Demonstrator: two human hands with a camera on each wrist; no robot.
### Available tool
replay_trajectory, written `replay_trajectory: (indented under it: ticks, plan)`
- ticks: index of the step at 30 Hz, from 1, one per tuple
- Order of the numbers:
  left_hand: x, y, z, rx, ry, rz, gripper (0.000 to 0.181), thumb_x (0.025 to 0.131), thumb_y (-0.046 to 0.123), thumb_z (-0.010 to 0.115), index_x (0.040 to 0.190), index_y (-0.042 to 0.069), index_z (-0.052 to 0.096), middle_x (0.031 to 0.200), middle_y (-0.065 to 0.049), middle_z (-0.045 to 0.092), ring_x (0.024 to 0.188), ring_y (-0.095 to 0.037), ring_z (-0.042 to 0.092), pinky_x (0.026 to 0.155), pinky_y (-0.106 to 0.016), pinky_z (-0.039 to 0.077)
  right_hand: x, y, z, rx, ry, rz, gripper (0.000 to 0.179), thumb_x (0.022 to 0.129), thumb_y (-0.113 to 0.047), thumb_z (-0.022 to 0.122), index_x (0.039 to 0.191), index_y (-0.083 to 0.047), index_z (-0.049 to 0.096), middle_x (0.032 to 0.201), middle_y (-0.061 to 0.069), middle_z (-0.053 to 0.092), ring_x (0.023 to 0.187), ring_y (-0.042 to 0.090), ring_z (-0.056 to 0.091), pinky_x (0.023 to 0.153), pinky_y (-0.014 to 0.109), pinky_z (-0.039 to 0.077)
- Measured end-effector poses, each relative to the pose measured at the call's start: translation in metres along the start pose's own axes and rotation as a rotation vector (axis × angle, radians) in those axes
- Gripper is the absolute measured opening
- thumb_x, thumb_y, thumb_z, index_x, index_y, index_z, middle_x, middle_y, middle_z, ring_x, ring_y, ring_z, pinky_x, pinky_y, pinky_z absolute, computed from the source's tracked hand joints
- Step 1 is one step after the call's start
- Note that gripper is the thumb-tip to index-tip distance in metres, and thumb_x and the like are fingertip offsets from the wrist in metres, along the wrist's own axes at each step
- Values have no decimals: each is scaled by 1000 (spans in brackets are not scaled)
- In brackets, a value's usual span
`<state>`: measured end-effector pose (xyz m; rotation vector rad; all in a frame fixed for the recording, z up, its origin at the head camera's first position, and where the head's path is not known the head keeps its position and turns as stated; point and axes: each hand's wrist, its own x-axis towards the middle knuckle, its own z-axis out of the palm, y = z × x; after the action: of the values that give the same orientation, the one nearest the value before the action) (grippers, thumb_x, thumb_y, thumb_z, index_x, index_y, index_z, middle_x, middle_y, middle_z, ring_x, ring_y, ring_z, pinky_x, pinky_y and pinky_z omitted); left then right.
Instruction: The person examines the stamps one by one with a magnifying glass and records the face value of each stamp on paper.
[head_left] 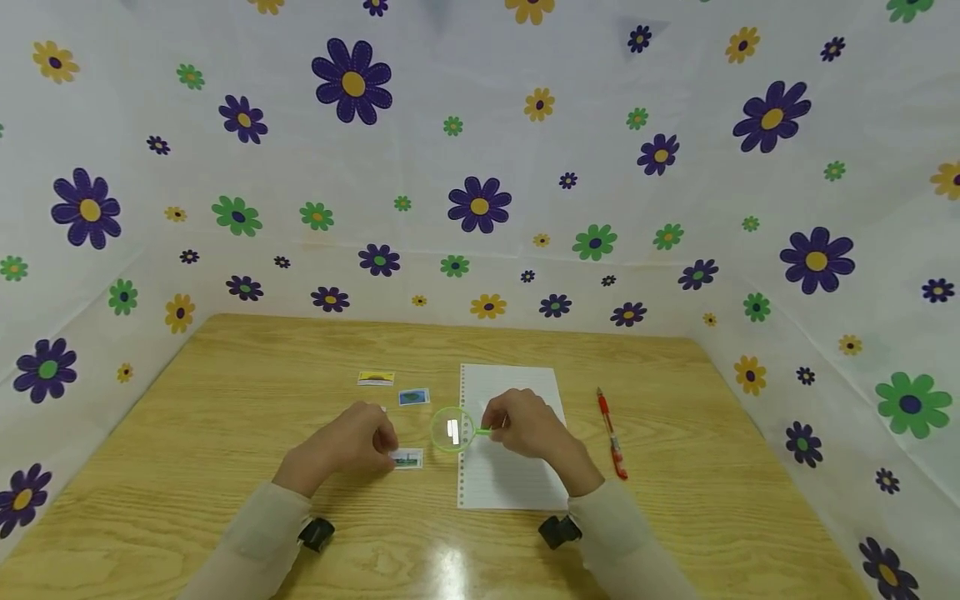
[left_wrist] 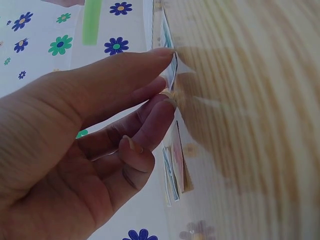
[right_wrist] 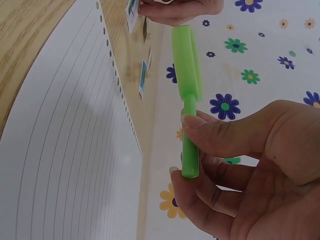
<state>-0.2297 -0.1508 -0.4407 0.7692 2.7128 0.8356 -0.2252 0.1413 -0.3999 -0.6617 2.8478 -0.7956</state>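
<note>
A green magnifying glass [head_left: 452, 430] is held by its handle in my right hand [head_left: 521, 423], pinched between thumb and fingers; in the right wrist view its green rim [right_wrist: 186, 62] stands edge-on. The lens is above the left edge of the lined paper. My left hand [head_left: 348, 446] pinches the near edge of a small white-bordered stamp [head_left: 408, 458] with a greenish picture. In the left wrist view the thumb and fingertips meet at that stamp [left_wrist: 168, 35], close over the tabletop. A blue stamp [head_left: 414, 397] and a yellow stamp [head_left: 377, 378] lie farther back.
A sheet of lined, hole-punched paper [head_left: 510, 483] lies under my right hand. To its right is a red pen [head_left: 611, 429]. The wooden table [head_left: 225, 392] is enclosed by a flower-printed white cloth [head_left: 420, 158] at the back and sides.
</note>
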Motion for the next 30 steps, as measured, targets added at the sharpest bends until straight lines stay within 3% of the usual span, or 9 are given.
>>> replay_trajectory:
  ticks: [30]
  plan:
    - [0, 2, -2, 12, -3, 21, 10, 79, 8, 87, 86, 7, 80, 82, 1, 70, 73, -7, 56, 66, -21, 51, 6, -17, 19, 3, -69, -55, 11, 84, 6, 77, 83, -5, 76, 78, 4, 72, 71, 13, 57, 62, 25, 45]
